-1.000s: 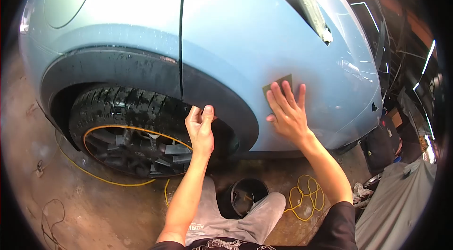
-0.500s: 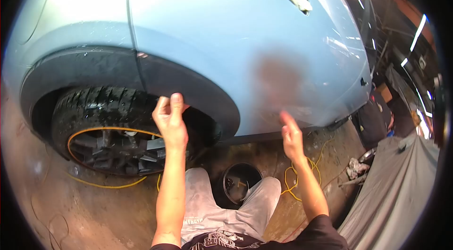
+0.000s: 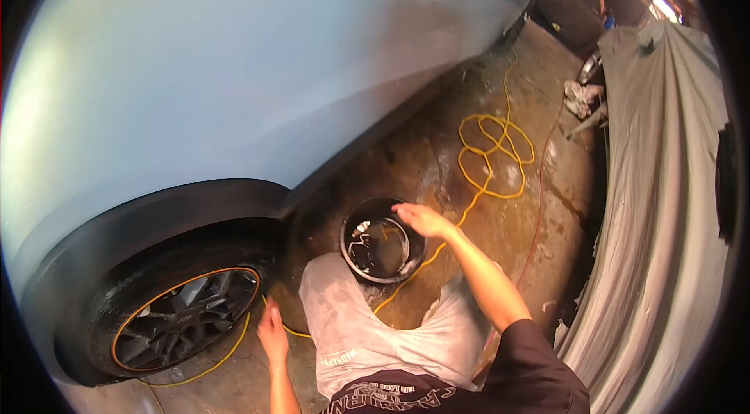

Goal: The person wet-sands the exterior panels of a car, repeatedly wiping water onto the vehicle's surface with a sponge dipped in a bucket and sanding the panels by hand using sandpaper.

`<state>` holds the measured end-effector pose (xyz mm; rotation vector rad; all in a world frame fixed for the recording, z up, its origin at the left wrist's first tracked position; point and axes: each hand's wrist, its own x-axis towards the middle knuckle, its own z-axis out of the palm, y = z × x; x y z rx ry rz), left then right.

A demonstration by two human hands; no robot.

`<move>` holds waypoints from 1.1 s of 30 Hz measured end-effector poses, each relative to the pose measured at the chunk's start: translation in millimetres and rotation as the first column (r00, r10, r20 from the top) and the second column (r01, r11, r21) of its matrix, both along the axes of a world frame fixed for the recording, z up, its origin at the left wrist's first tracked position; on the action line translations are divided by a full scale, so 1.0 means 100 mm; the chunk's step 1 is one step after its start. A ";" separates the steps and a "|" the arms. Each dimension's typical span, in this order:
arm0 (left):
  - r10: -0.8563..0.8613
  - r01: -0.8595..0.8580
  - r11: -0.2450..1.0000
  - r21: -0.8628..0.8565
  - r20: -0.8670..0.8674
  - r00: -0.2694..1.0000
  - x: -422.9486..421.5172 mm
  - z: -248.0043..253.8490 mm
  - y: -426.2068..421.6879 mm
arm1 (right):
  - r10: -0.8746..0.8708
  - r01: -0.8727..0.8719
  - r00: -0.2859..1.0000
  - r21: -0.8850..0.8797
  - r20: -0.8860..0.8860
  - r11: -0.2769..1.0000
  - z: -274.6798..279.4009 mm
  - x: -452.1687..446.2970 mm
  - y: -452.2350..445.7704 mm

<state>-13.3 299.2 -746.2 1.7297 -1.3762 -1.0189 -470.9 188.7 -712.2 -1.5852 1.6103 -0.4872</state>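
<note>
Right hand [image 3: 423, 220] dropped from car panel [image 3: 234, 78] to bucket [image 3: 373, 208], fingers over rim, grip unclear; left hand [image 3: 271, 330] lowered near wheel [image 3: 187, 320], can't tell if holding anything.

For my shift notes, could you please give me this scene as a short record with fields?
Right hand: fingers extended at the edge of the bucket; contact unclear
Left hand: low, beside the wheel; grip unclear
Bucket: black, on the floor, with items inside
Vehicle: light blue body panel
Wheel: dark, with an orange ring
Cord: yellow, loosely looped on the floor
Right side: grey draped cloth
Floor: brownish, stained
</note>
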 end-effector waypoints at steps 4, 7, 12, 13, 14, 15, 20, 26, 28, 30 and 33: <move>-0.045 -0.003 0.690 0.724 0.047 0.998 -0.06 -0.77 0.84 | -0.219 0.220 0.976 -0.016 0.012 0.975 -0.43 -0.51 0.05; 0.263 0.023 0.566 0.824 -0.207 0.942 -0.30 -0.40 1.16 | -0.294 0.298 0.955 0.149 -0.044 0.943 -0.60 -0.63 0.22; 0.192 -0.124 0.942 0.313 -0.194 0.962 -0.52 0.61 0.09 | -0.096 0.094 0.993 -0.023 -0.063 0.995 -0.21 -0.48 0.29; 0.126 -0.128 0.992 0.016 -0.323 0.938 -0.86 0.75 -0.24 | -0.071 0.069 0.997 -0.068 -0.030 0.995 -0.10 -0.43 0.29; -0.001 -0.025 0.987 -0.158 -0.158 0.987 -1.37 0.90 -0.56 | -0.064 0.063 0.998 -0.064 -0.011 0.996 -0.09 -0.39 0.31; -0.091 0.076 0.987 -0.144 -0.102 0.991 -1.95 1.05 -0.84 | -0.024 0.020 0.999 -0.118 -0.034 0.993 -0.06 -0.39 0.33; -0.767 0.504 0.639 0.581 0.435 0.471 -3.16 -1.07 -1.79 | 0.020 -0.075 0.960 -0.188 -0.281 0.979 -0.23 -0.57 0.29; -0.765 0.305 0.638 0.707 0.537 0.357 -2.99 -2.24 -1.28 | 0.050 -0.056 0.994 -0.064 -0.095 0.996 -0.03 -0.58 0.30; -0.753 0.279 0.647 0.710 0.534 0.385 -2.92 -1.85 -1.37 | 0.072 -0.072 0.990 0.007 -0.122 0.997 -0.19 -0.52 0.28; -0.730 0.264 0.667 0.696 0.542 0.415 -2.94 -1.18 -1.49 | -0.044 0.034 0.992 0.080 0.122 0.996 -0.53 -0.43 0.22; -0.552 0.320 0.732 0.602 0.248 0.796 -2.94 -0.15 -1.47 | -0.226 0.227 0.932 0.031 0.284 0.973 -1.18 -0.26 0.10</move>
